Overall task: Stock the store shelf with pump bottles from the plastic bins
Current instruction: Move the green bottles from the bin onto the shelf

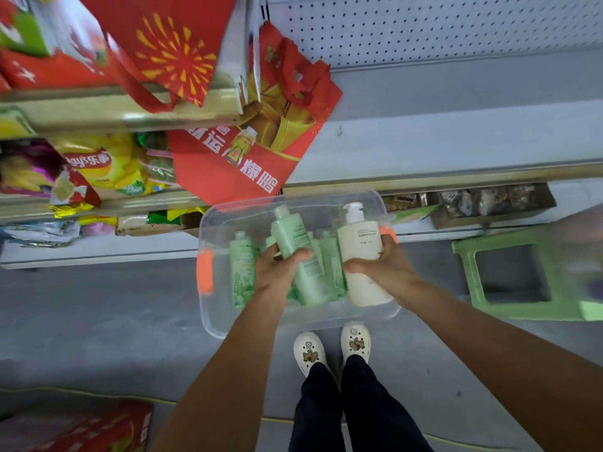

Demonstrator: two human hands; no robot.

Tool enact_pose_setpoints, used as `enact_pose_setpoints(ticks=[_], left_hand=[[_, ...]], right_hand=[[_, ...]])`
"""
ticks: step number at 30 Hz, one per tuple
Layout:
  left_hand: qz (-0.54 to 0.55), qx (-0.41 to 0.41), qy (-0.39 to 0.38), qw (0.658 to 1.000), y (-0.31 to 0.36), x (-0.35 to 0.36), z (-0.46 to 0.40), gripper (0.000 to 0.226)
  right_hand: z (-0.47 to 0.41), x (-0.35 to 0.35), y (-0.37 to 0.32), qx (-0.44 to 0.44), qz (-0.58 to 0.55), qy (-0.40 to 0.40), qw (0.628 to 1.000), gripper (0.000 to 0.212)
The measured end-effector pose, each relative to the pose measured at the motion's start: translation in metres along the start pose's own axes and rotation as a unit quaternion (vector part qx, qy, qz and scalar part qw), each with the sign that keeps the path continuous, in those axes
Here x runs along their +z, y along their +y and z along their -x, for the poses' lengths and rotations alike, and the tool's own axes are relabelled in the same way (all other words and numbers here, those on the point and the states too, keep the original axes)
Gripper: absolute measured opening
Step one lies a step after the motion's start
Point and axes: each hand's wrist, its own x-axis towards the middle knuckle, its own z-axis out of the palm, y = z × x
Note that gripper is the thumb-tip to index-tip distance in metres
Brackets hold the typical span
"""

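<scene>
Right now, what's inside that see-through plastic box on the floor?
The clear plastic bin holds green pump bottles. The left hand grips a pale green bottle; the right hand grips a cream white pump bottle. Hands and held bottles hide those beneath.

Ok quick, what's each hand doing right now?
Left hand: fingers curled round a green pump bottle, holding it over the clear bin.
Right hand: fingers curled round a cream pump bottle, holding it.
</scene>
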Motion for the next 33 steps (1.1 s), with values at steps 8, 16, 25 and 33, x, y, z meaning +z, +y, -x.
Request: enact_pose_setpoints(ticks=[8,16,25,33], left_hand=[[0.18,0.01,-0.129,0.975,0.091,-0.006,0.08,0.008],[0.162,0.115,-0.184,0.962,0.176,0.004,0.14,0.038],[0.148,0.232,-0.166,0.947,0.23,0.024,0.173,0.031],[0.147,0.333,-0.128,0.923,0.296,0.063,0.203,0.039]], right_hand=[[0.069,-0.03,-0.077,-0.121,-0.061,0.026,0.99,0.055],[0.129,-0.062,-0.14,-0.222,-0.099,0.08,0.967,0.052],[0.154,-0.115,-0.205,-0.319,-0.062,0.115,0.939,0.057],[0.146,-0.184,-0.272,-0.412,-0.109,0.14,0.894,0.062]])
